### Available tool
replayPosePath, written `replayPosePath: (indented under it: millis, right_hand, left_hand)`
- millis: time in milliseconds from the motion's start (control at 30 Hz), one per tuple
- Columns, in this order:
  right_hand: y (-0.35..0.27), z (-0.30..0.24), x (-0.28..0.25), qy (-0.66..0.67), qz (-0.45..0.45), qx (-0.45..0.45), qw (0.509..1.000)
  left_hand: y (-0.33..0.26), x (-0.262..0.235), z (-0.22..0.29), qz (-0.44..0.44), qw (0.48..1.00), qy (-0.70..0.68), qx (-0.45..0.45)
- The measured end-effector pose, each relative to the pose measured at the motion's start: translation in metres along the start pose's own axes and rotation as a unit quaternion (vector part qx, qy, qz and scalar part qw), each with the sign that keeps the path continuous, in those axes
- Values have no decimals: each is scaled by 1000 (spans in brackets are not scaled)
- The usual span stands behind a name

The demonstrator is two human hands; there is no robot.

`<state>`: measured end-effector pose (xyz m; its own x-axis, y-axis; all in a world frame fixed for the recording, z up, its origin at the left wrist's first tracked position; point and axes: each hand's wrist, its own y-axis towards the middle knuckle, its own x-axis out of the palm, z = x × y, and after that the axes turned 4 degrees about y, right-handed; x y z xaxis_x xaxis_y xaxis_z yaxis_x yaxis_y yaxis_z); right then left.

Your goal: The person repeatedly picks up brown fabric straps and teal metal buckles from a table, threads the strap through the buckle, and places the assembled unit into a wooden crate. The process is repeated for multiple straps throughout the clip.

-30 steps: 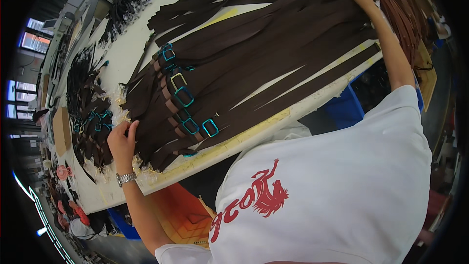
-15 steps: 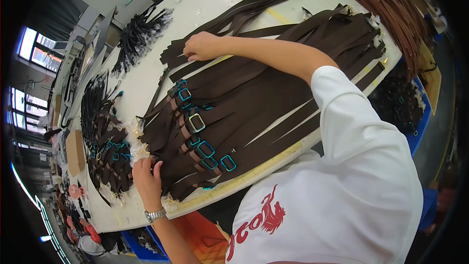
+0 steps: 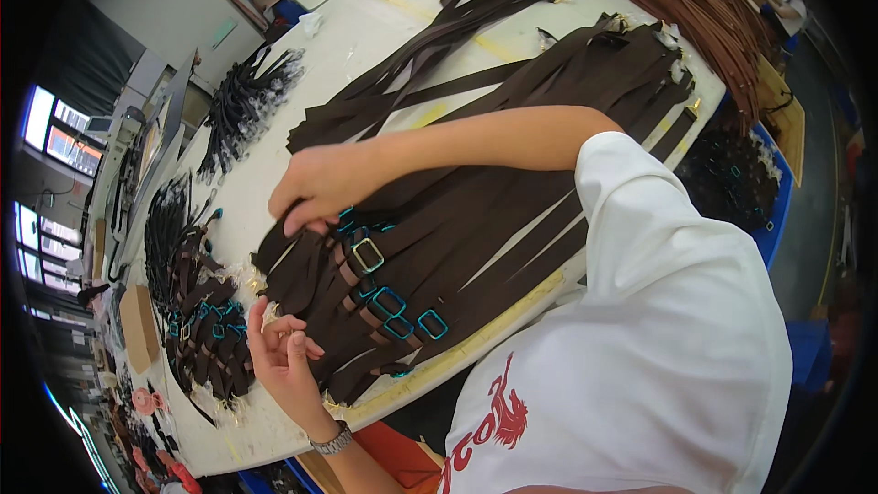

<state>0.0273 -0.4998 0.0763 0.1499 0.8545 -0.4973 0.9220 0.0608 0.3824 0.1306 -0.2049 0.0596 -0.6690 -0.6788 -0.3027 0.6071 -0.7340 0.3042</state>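
Fingers [image 3: 302,215] of my right hand [image 3: 320,187] curled, pinching strap ends [image 3: 311,261] | moved nearer buckles [image 3: 384,297] | left hand [image 3: 279,352] loosely spread beside straps.

A single head-worn fisheye view looks steeply down from above the person's own shoulder, close over the pale work surface [image 3: 302,82]. Its straight edges bow toward the dark rim, and the room tilts sideways.

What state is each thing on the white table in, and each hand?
Dark brown leather straps with teal-wrapped buckles: lying flat, fanned side by side.
Right hand: fingers curled, resting on strap ends.
Left hand: open, at the strap ends by the table edge.
Small buckled strap pile: heaped loosely.
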Motion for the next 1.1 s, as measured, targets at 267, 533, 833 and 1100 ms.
replayPosePath:
  millis: [267,533,833,1100]
  right_hand:
    - [-41,57,-9,-231,49,3,972]
    - [-171,168,-213,-406,271,194,851]
    - [-215,134,-351,-102,516,158,836]
    - [-289,72,-354,-576,-188,602,520]
  left_hand:
    - [64,0,-13,137,982,-131,-12]
    - [45,-166,-84,233,950,-205,-36]
    - [13,-151,-90,174,901,-384,-98]
    - [-24,-59,-39,2,943,-274,-189]
